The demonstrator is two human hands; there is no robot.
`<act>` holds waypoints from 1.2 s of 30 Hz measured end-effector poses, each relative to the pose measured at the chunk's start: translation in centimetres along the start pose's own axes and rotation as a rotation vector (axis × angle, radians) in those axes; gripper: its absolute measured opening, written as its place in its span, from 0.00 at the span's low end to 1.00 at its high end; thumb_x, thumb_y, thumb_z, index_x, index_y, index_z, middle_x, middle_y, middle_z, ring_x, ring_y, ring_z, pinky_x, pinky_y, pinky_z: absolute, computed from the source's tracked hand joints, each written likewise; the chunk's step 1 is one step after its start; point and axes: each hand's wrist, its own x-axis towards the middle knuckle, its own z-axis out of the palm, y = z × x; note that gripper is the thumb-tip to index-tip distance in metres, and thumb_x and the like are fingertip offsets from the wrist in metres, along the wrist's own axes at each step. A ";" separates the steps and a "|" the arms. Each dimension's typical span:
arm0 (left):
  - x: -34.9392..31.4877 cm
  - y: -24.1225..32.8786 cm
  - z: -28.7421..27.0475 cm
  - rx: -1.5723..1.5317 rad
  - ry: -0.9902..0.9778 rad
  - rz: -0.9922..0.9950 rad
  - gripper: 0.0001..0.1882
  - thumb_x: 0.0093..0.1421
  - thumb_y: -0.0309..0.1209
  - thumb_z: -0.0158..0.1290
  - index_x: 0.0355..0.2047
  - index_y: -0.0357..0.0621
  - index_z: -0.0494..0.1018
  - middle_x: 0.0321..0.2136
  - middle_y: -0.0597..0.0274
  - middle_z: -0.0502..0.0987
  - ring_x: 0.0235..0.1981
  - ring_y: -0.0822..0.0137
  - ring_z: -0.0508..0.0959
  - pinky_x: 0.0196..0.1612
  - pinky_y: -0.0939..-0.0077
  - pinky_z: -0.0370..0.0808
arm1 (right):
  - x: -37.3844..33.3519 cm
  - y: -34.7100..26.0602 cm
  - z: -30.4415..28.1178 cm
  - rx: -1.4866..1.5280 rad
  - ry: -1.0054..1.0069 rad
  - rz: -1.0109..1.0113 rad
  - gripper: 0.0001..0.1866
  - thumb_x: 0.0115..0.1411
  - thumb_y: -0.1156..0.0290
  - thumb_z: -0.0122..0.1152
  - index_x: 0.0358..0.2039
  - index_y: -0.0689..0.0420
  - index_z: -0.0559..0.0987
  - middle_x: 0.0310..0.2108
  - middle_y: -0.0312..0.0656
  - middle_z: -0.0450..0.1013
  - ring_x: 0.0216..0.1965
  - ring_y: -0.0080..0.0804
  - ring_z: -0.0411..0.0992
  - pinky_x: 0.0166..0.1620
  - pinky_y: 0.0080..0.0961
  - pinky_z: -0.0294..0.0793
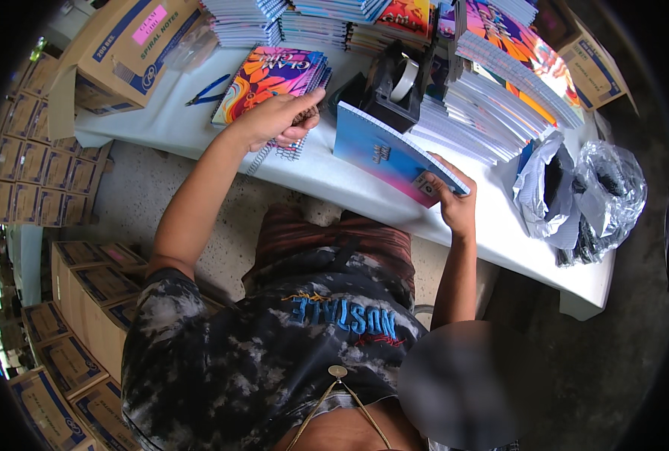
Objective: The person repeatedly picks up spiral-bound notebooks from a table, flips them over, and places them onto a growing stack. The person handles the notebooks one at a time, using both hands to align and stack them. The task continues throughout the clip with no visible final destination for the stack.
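My right hand (451,192) grips one end of a thin blue-and-pink spiral notebook (364,150), thumb on its cover by a small white label. The notebook is tilted up over the table's near edge. Over the near right corner of a colourful stack of spiral notebooks (263,75) is my left hand (282,122), fingers curled. Something small and brownish shows between its thumb and fingers; I cannot make out what. Spiral wire (289,150) shows just below that hand. A black tape dispenser (383,94) with a clear roll stands just beyond the held notebook.
Blue-handled pliers (208,94) lie left of the stack. Tall notebook piles (492,98) fill the far side and right. Crumpled plastic wrap (612,192) sits at the table's right end. An open carton (120,56) stands at the far left; stacked cartons (41,177) line the left.
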 end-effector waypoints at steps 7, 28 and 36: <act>-2.8 -6.1 7.2 -0.946 0.347 0.089 0.12 0.61 0.41 0.40 0.30 0.47 0.64 0.11 0.74 0.56 0.11 0.79 0.57 0.15 0.85 0.58 | 0.0 0.2 0.2 0.012 0.025 -0.006 0.15 0.52 0.82 0.54 0.42 0.63 0.74 0.35 0.38 0.74 0.34 0.19 0.68 0.40 0.14 0.67; -7.2 -8.9 3.1 0.046 0.232 0.266 0.19 0.63 0.42 0.34 0.29 0.38 0.66 0.20 0.65 0.67 0.23 0.74 0.67 0.30 0.80 0.65 | 0.4 1.6 0.7 0.062 0.097 -0.079 0.14 0.51 0.80 0.58 0.41 0.64 0.75 0.34 0.37 0.74 0.32 0.18 0.67 0.40 0.15 0.67; 0.1 -1.5 1.5 0.783 0.442 0.666 0.14 0.62 0.36 0.41 0.30 0.36 0.66 0.20 0.57 0.69 0.21 0.67 0.68 0.28 0.76 0.65 | 0.8 1.8 0.4 0.084 0.078 -0.057 0.15 0.52 0.79 0.57 0.42 0.64 0.74 0.33 0.37 0.74 0.33 0.18 0.67 0.40 0.14 0.66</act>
